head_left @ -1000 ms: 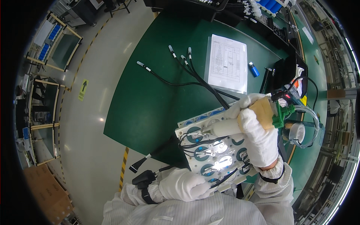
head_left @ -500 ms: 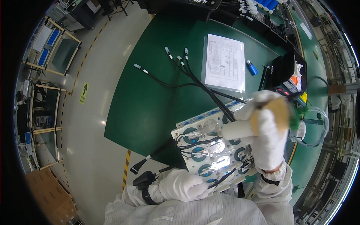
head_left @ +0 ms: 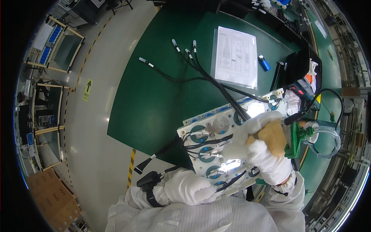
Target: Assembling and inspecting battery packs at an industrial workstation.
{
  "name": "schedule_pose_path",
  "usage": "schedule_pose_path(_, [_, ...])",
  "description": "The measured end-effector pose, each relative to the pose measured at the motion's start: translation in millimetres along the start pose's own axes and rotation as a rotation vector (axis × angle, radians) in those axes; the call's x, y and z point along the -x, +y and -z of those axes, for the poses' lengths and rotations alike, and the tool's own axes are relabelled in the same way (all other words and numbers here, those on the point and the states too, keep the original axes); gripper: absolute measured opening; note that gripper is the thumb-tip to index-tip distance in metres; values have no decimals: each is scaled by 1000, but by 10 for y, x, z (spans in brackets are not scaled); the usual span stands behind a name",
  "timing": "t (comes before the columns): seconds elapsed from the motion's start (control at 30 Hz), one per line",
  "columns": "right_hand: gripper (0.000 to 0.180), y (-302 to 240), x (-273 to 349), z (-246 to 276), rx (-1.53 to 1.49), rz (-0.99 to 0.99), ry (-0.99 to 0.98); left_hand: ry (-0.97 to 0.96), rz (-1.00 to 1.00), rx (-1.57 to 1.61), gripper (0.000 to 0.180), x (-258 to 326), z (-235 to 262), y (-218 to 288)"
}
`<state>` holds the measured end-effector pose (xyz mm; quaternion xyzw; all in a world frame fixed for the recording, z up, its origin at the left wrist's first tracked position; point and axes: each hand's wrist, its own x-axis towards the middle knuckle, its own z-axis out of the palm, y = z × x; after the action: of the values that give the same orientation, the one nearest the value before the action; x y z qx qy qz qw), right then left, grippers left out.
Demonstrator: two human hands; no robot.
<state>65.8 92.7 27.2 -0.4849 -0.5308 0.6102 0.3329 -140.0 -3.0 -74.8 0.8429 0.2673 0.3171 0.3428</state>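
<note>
The right hand (head_left: 266,154), in a white glove, is clenched around a tan, pistol-shaped power tool (head_left: 273,136) with a green collar at its rear end; the fingers wrap the tan body fully, so the grip is closed on the tool. The tool sits over the right part of a white rectangular panel with round blue-rimmed openings and thin black wires (head_left: 216,150), which lies tilted at the near edge of the dark green table (head_left: 162,89). A curl of clear tubing (head_left: 328,135) hangs at three o'clock from the tool's green collar.

The left hand (head_left: 191,189), also white-gloved, lies at seven o'clock from the right hand, against the lower edge of the white panel. It looks curled onto that edge, but whether it truly grips the panel or only rests there I cannot tell.

At eleven o'clock from the panel a bundle of black cables with silver-tipped connectors (head_left: 185,50) fans out across the green surface. At twelve o'clock lies a white printed sheet in a clear sleeve (head_left: 235,56), and just to its right, at one o'clock from the panel, a small blue cylinder (head_left: 264,63). The pale grey floor with yellow-black striped tape (head_left: 96,116) spreads at nine o'clock from the table
</note>
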Motion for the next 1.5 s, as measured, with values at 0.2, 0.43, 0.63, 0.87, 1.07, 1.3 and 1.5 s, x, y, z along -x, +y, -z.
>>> schedule_pose_path(0.2, [37, 71, -43, -25, 22, 48, -48, 13, -12, -34, 18, 4, -11, 1])
schedule_pose_path(0.43, [28, 69, -25, -24, -43, 93, -18, 20, 2, -10, 17, 12, -2, -3])
schedule_pose_path(0.63, [26, 39, -46, -19, 5, 73, -8, -32, -33, -84, 16, 89, -83, -28])
schedule_pose_path(0.87, [24, 41, -82, -29, 37, 64, 19, 4, 87, -20, 16, 35, 19, 57])
schedule_pose_path(1.07, [23, -5, -64, -36, 63, 51, 51, -22, 122, 19, 16, 121, -21, 43])
schedule_pose_path(1.3, [22, -25, -81, -47, 90, 17, 98, 86, 90, -73, 17, -13, 46, 101])
schedule_pose_path(1.5, [27, -101, -47, -34, -16, 41, 169, 58, -3, -150, 18, 9, 14, 69])
